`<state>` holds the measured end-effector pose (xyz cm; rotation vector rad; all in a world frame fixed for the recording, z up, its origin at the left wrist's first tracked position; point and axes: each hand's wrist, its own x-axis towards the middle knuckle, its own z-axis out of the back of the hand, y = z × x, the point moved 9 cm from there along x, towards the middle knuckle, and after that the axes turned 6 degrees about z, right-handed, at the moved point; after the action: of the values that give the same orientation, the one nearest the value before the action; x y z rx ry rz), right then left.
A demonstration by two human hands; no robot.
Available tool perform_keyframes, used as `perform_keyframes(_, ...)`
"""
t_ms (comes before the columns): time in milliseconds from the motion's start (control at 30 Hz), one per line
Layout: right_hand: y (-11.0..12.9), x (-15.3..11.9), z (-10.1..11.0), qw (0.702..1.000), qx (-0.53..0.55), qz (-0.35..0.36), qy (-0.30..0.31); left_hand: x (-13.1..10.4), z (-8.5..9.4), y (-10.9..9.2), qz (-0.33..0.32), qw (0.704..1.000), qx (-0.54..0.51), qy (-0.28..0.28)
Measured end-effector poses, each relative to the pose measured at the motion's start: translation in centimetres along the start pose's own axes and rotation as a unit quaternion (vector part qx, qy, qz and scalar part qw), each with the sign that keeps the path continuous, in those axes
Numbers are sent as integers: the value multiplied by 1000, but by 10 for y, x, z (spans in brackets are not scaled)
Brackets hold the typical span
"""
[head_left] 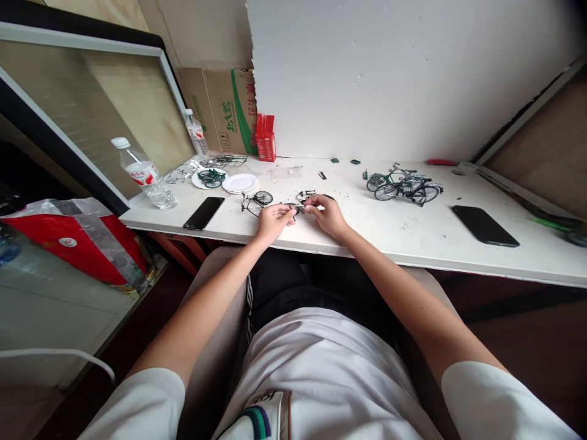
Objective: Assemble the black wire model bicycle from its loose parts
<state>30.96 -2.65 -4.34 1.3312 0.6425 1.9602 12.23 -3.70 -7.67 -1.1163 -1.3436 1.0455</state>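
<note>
My left hand [275, 220] and my right hand [326, 215] meet above the near edge of the table, both closed in a pinch. Between their fingertips is something small and thin, too small to name. Left of my fingers lies a partly built miniature bicycle [251, 205] with a dark frame and a wheel [263, 198]. Another small wheel [290, 209] sits right behind my left fingertips, partly covered. Beyond my right fingers are more small dark bicycle parts [308, 195], partly hidden by the hand.
Several finished model bicycles [403, 185] stand to the right, near a black phone [485, 225]. Another phone [204, 212], white plates [241, 183], green parts [211, 178] and a water bottle [145, 175] are on the left. A red box [266, 139] stands at the back.
</note>
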Motion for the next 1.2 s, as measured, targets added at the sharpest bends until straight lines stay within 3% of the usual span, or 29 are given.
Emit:
perform_keyframes(933,-1,0,-1,1000,-29,-6,8,0,1,-3,-9,1000,20,-1)
perform_keyframes(1200,2,0,0,1000,-30,-2,0,1,5,0,-6,999,32,-23)
